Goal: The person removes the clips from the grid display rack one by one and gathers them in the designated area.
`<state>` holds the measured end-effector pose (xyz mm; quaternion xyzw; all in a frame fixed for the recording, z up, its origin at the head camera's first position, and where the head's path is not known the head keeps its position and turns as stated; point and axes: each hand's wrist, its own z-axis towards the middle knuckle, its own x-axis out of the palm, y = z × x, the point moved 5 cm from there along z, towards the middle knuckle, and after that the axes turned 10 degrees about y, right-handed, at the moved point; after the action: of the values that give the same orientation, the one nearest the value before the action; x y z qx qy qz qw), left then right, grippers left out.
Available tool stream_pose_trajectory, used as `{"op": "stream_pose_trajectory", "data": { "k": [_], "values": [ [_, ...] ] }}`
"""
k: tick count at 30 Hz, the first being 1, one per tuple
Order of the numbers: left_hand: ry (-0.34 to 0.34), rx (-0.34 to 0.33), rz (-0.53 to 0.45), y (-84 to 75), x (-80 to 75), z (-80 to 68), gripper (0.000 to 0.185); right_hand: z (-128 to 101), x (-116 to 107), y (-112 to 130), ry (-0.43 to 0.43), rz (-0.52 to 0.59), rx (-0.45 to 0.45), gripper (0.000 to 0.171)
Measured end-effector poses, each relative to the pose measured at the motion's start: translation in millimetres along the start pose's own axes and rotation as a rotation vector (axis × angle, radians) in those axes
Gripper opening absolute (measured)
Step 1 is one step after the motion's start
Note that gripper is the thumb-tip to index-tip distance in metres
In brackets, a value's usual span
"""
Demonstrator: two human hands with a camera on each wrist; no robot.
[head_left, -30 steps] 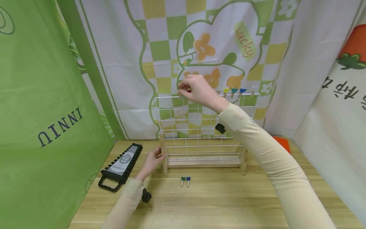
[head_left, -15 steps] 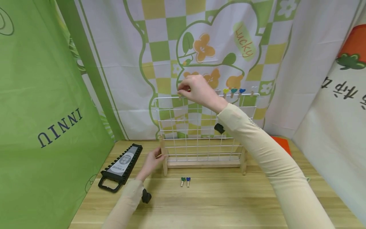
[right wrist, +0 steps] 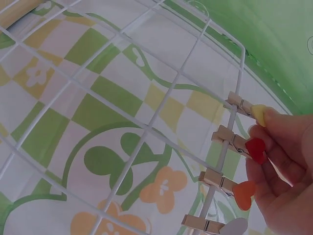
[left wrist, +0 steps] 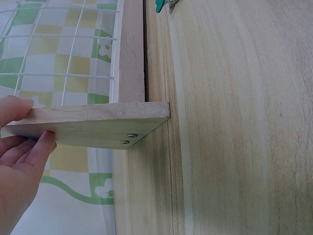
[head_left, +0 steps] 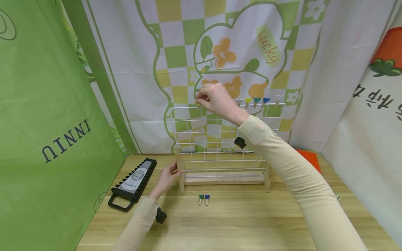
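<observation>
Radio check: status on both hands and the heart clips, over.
Right hand pinching yellow heart clip on top grid wire. Left hand gripping wooden stand. Green clip and blue clip lying on table. No obstruction seen.

On checked curtain point(head_left: 188, 62) "Lucky" point(head_left: 268, 45), green curtain point(head_left: 53, 104) "INNIU" point(head_left: 66, 140)

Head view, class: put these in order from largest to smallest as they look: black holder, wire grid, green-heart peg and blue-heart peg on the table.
1. Wire grid, though partly hidden by an arm
2. Black holder
3. Green-heart peg and blue-heart peg: too alike to rank
</observation>
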<state>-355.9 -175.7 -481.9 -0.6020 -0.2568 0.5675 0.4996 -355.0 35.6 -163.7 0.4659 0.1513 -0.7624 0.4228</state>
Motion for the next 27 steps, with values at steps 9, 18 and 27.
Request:
{"op": "stream_pose_trajectory", "data": {
  "k": [9,18,27],
  "values": [
    [0.001,-0.001,-0.013,-0.3,0.3,-1.1,0.053,-4,-3,3,-0.064,0.03,-0.023,0.009],
    [-0.007,0.015,-0.004,2.1,-1.2,-1.0,0.054,-21,-4,11,-0.07,0.069,-0.046,0.01],
    [0.001,0.027,0.014,0.1,0.6,0.1,0.053,-55,10,12,-0.132,0.083,-0.122,0.007]
  ]
}}
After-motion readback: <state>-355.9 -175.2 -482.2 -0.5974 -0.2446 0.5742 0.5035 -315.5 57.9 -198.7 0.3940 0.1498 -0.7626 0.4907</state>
